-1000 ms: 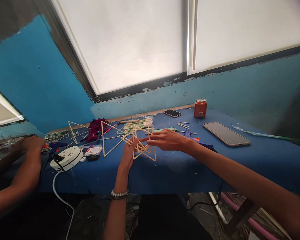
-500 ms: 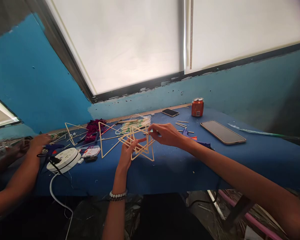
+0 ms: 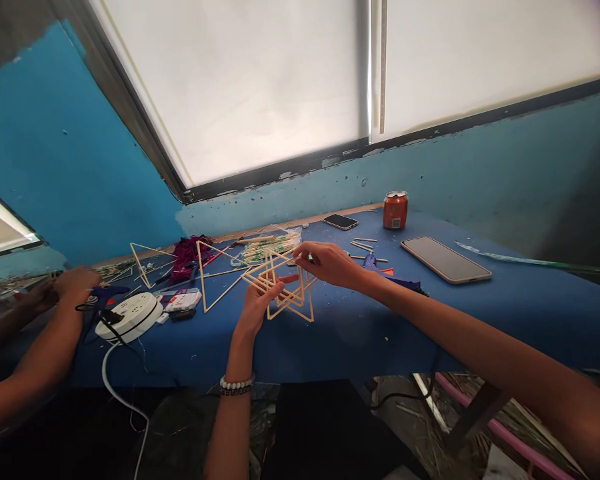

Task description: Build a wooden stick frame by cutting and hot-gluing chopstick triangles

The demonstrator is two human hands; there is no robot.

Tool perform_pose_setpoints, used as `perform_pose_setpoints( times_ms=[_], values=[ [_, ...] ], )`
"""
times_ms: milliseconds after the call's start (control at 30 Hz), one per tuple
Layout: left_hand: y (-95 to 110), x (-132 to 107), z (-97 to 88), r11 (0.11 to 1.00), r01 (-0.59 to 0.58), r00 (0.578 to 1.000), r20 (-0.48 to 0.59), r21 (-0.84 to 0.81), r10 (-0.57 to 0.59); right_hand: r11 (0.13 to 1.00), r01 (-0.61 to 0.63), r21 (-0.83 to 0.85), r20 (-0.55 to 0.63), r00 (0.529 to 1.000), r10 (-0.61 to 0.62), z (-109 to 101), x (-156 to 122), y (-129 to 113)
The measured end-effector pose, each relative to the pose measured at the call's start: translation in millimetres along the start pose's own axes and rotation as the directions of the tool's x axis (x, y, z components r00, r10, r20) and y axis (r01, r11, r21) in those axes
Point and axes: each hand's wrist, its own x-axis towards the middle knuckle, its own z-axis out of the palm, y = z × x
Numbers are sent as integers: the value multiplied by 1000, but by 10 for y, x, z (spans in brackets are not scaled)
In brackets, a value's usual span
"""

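A star-shaped frame of thin wooden sticks [image 3: 291, 308] is held up over the front of the blue table. My left hand [image 3: 256, 308], with beads at the wrist, grips it from the left side, thumb and fingers closed on the sticks. At its upper right corner my right hand [image 3: 325, 261] pinches with thumb and forefinger; the fingertips touch the frame there. Whether a separate small piece is between them I cannot make out. Behind my right wrist lies a blue glue gun [image 3: 397, 279], partly hidden by the forearm.
Left of my hands stand stick triangles [image 3: 203, 280], purple yarn [image 3: 187, 259] and a white power strip [image 3: 130, 319]. A pack of sticks [image 3: 273, 248] lies behind. Phones [image 3: 446, 259] and a red can [image 3: 395, 211] are at right. Another person's hands [image 3: 75, 283] work at far left.
The stick star has tilted and shifted slightly right in my left hand. My right hand has moved a little left and up along its top corner.
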Motion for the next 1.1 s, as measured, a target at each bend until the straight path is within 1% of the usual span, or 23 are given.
perform_pose_setpoints(
  times_ms=[233,333,400,467,567,633,767,833,967,1100],
  values=[
    [-6,-10,-15,1000,9,1000,23,26,-10,1000,-6,20,3,1000,6,-16,0,-9],
    [-3,-9,-22,1000,4,1000,26,21,-5,999,-22,34,-24,999,23,-51,11,-35],
    [1,-7,-28,1000,0,1000,28,5,0,996,-58,66,-63,996,63,-89,24,-53],
    [3,-7,-36,1000,-1,999,33,-19,2,985,-121,121,-102,986,134,-132,39,-68],
    [-3,-10,-49,999,-6,999,35,-41,7,958,-201,203,-116,967,228,-190,60,-84],
    [-13,-12,-55,999,-9,999,32,-47,10,945,-215,248,-77,968,240,-218,72,-95],
    [-26,-17,-56,998,-8,1000,25,-54,9,917,-254,308,55,967,249,-234,89,-98],
    [-19,-25,-51,999,-1,999,35,-42,2,914,-263,310,87,965,248,-223,94,-83],
    [9,-46,-33,1000,11,999,40,-7,-11,909,-245,336,147,967,207,-202,96,-52],
    [-1,-42,-41,999,21,999,36,-36,-20,887,-266,377,197,959,203,-207,89,-65]
  ],
)
